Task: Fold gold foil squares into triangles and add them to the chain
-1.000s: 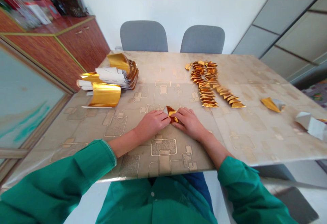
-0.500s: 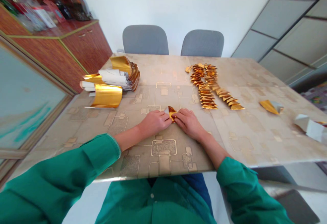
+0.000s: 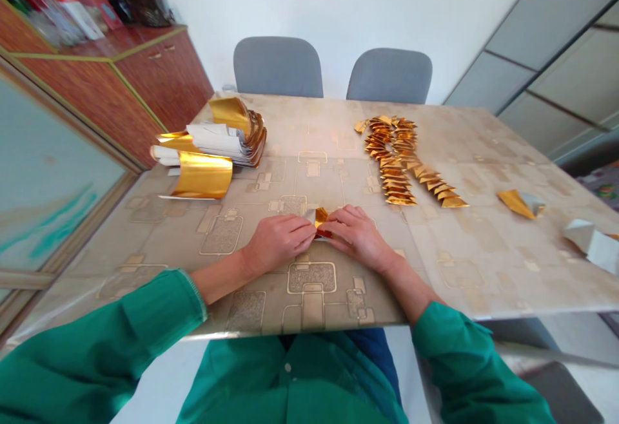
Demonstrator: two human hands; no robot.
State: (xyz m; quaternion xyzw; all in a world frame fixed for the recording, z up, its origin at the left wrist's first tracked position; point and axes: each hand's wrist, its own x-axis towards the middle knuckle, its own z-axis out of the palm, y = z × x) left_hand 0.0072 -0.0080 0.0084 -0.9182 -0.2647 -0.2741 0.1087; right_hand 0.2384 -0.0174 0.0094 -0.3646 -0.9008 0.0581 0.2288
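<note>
Left to right. Far left on the table (image 3: 319, 137): stack of gold-faced, white-backed sheets (image 3: 217, 144), edges fanned and curling. One curled gold sheet (image 3: 202, 176) lies at its near side, gold face up. None of it is in a hand.

Left hand (image 3: 278, 241): fingers curled in, fingertips pinching the left side of the small gold piece (image 3: 320, 216). Piece sits between the two hands, near the person's side of the table, roughly centred in front of the body. Gold panel faces up, a pale corner shows by the left fingertips.

Step in hand, my read: folding and creasing this one piece, mid-fold, not flat. Fingers cover most of it, so can't tell which crease is being worked. Next move calls for both hands together: left steadies, right lines up the edge and presses the crease along its length. Thin stuff, likely to spring open or skew if one side lets go early.

Right hand (image 3: 358, 234): fingers bent over the right side of the same piece, gripping it from that end.

Beyond, right of centre: rows of folded gold pieces (image 3: 399, 182), overlapping, nobody touching them. Further right, a part-open gold piece (image 3: 517, 203), then white paper (image 3: 599, 247) near the table's right edge.
</note>
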